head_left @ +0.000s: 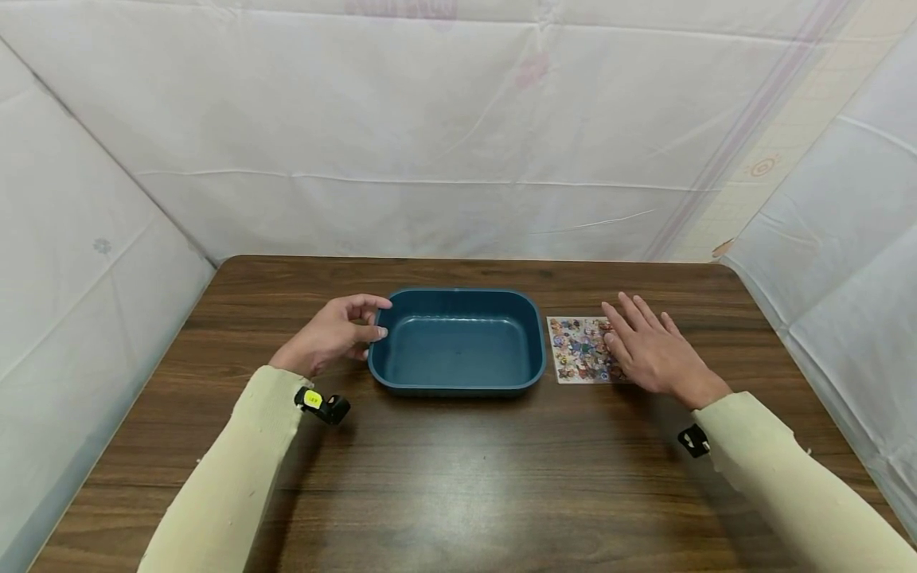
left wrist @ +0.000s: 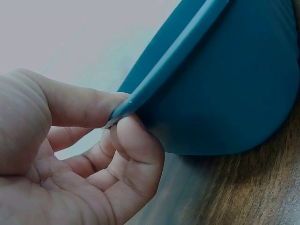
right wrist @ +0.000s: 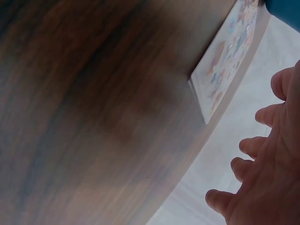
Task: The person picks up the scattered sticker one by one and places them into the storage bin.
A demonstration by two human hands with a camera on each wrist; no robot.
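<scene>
An empty dark blue tray (head_left: 458, 350) sits in the middle of the brown wooden table (head_left: 458, 477). My left hand (head_left: 374, 320) pinches the tray's left rim; in the left wrist view the thumb and a finger of that hand (left wrist: 117, 123) close on the edge of the tray (left wrist: 225, 93). Just right of the tray lies a small square card with a colourful busy picture (head_left: 579, 350). My right hand (head_left: 637, 334) is flat with straight, spread fingers over the card's right edge. In the right wrist view the right hand (right wrist: 255, 154) sits beside the card (right wrist: 225, 61); whether it touches is unclear.
White sheeting walls stand close behind and on both sides of the table. Bare wood runs in front of the tray down to the near edge. Both forearms wear cream sleeves with small black wrist cameras (head_left: 322, 404).
</scene>
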